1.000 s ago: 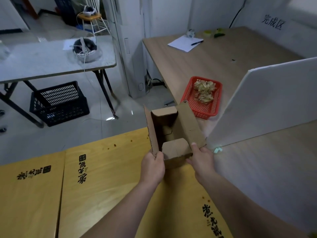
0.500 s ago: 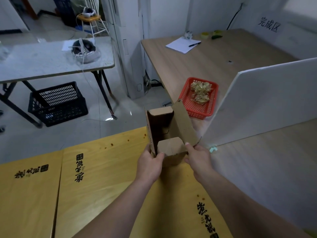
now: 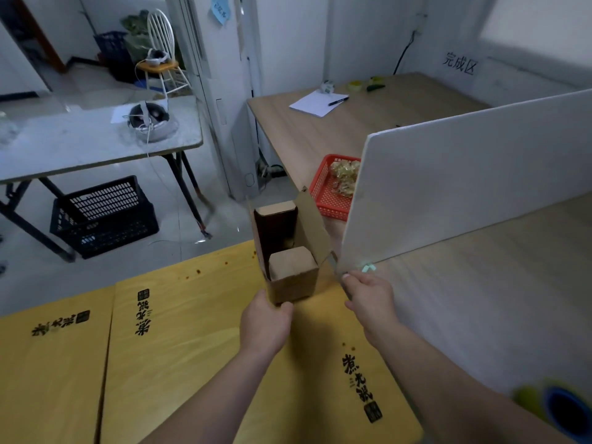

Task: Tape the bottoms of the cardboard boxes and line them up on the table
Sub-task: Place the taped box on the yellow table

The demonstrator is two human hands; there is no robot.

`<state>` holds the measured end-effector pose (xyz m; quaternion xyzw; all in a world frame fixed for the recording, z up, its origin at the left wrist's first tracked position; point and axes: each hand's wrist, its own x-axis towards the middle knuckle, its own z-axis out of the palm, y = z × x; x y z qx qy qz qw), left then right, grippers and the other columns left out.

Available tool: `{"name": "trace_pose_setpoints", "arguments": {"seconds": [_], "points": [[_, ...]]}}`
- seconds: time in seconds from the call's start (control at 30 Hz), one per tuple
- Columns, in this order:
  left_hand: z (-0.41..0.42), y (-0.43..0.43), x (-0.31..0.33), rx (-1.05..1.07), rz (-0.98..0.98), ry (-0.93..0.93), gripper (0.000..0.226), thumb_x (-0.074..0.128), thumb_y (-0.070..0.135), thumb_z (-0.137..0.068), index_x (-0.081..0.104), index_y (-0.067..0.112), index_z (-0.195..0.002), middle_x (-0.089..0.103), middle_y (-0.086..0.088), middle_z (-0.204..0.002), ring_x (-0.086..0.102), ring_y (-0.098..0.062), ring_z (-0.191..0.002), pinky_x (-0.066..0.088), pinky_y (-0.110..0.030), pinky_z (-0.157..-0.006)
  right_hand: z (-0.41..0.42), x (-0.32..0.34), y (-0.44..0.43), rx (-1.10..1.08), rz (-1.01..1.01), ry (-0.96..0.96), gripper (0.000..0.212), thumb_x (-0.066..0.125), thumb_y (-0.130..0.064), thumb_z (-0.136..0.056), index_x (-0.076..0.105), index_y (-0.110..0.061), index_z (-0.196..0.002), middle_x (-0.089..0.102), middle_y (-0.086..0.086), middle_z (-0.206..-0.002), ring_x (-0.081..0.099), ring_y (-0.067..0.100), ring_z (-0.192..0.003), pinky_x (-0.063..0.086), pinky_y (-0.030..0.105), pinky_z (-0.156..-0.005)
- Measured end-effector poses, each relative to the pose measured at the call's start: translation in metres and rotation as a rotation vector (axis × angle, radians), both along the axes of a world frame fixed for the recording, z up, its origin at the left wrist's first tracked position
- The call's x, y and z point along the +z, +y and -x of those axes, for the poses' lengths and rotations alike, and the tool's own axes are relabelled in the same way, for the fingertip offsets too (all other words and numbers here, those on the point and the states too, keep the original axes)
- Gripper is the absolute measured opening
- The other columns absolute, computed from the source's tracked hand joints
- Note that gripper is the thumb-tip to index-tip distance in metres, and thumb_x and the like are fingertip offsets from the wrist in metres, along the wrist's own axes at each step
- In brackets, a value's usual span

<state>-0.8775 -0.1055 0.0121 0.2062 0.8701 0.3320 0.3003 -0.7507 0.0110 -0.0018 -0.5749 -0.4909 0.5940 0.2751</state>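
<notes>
Cardboard box (image 3: 293,278) on yellow table (image 3: 192,347), L grip (image 3: 266,325) holding, R grip (image 3: 371,302) beside

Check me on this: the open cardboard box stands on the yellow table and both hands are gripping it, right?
Not quite. In the head view only the left hand grips the cardboard box; the right hand is off to its side, not touching it. The box does stand open on the yellow table.
</notes>
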Motion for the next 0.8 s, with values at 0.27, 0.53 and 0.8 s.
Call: {"name": "trace_pose_setpoints", "arguments": {"seconds": [0.27, 0.53, 0.8], "points": [[-0.103, -0.030, 0.032, -0.098, -0.093, 0.098, 0.063, 0.056, 0.033, -0.099, 0.032, 0.014, -0.155, 0.047, -0.004, -0.150, 0.045, -0.002, -0.075, 0.039, -0.025, -0.078, -0.121, 0.021, -0.030, -0.044, -0.009, 0.055, 0.032, 0.067, -0.019, -0.094, 0.067, -0.010, -0.124, 0.068, 0.001, -0.111, 0.062, 0.021, -0.111, 0.051, 0.046, -0.103], [-0.170, -0.059, 0.050, -0.214, -0.146, 0.158, 0.065, 0.061, 0.031, -0.094, 0.037, 0.013, -0.152, 0.044, -0.003, -0.154, 0.044, -0.022, -0.138, 0.040, -0.037, -0.111, -0.205, 0.035, -0.076, -0.069, -0.080, -0.018, 0.033, 0.065, -0.023, -0.094, 0.065, -0.018, -0.126, 0.066, -0.004, -0.121, 0.058, 0.018, -0.117, 0.049, 0.047, -0.105], [-0.239, -0.056, 0.072, -0.691, -0.214, 0.248, 0.066, 0.058, 0.037, -0.094, 0.036, 0.017, -0.153, 0.046, -0.005, -0.151, 0.056, -0.024, -0.125, 0.050, -0.041, -0.101, -0.291, 0.063, -0.134, -0.372, -0.201, -0.169, 0.033, 0.067, -0.017, -0.091, 0.069, -0.006, -0.123, 0.071, 0.000, -0.108, 0.064, 0.017, -0.102, 0.049, 0.035, -0.099]]}}
